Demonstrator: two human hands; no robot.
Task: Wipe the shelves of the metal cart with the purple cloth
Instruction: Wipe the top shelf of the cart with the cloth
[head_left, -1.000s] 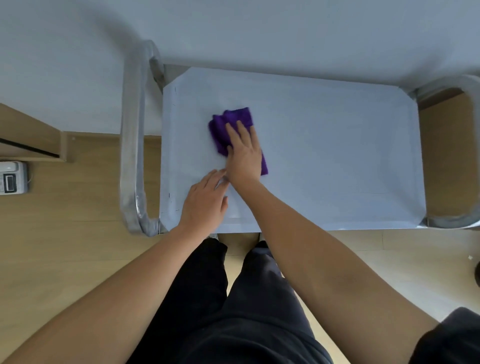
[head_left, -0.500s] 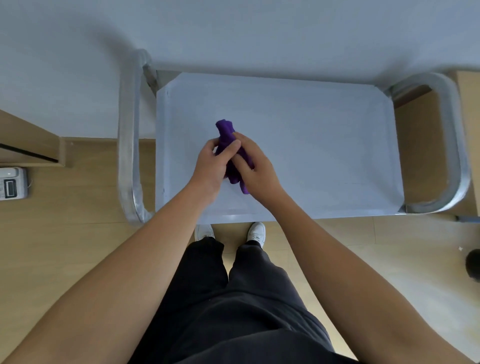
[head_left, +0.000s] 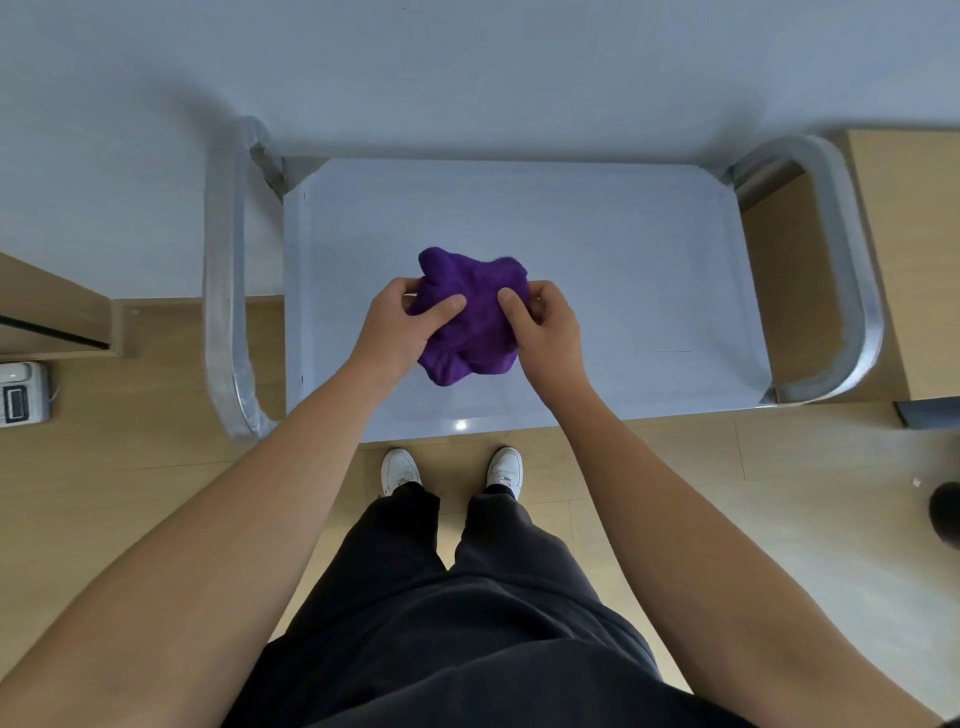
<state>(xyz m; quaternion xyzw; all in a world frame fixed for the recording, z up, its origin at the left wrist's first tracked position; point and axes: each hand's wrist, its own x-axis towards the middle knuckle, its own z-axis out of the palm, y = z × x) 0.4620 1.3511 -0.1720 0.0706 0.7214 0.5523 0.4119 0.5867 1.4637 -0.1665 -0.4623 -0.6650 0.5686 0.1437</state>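
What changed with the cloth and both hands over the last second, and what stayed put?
The right hand was pressing the purple cloth flat on the top shelf, the left hand beside it. Now both grip the cloth, bunched up between them. The metal cart stayed put.

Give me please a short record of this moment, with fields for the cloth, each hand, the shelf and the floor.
cloth: purple cloth, bunched up, over the middle of the top shelf
left hand: left hand grips the cloth's left side
right hand: right hand pinches its right side
shelf: top shelf, curved handle at each end
contact: cloth touching shelf, cannot tell
floor: white shoes at the near edge
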